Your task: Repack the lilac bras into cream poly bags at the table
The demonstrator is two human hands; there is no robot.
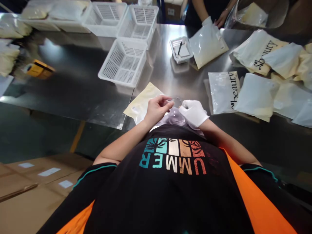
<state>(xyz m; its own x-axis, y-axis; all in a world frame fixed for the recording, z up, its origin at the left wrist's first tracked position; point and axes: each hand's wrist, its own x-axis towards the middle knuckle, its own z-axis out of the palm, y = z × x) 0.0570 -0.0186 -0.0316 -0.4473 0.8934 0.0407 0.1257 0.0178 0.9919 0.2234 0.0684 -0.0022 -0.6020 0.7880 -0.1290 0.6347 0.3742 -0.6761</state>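
My bare left hand pinches one side of a small clear plastic piece near the table's front edge. On its other side my right hand, in a white glove, has its fingers closed at the piece. The exact kind of this transparent thing is hard to make out. Close to my body, just under both hands, lie clear, faintly purple rounded plastic pieces, partly hidden by my shirt. A cream and clear plastic bag rests flat beside my left hand, partly covered by it.
White perforated baskets stand at the back left. A small white basket holds a black pen. Several cream bags lie at the right, some printed "beauty". A yellow tape dispenser sits left. Across the metal table a person handles a bag.
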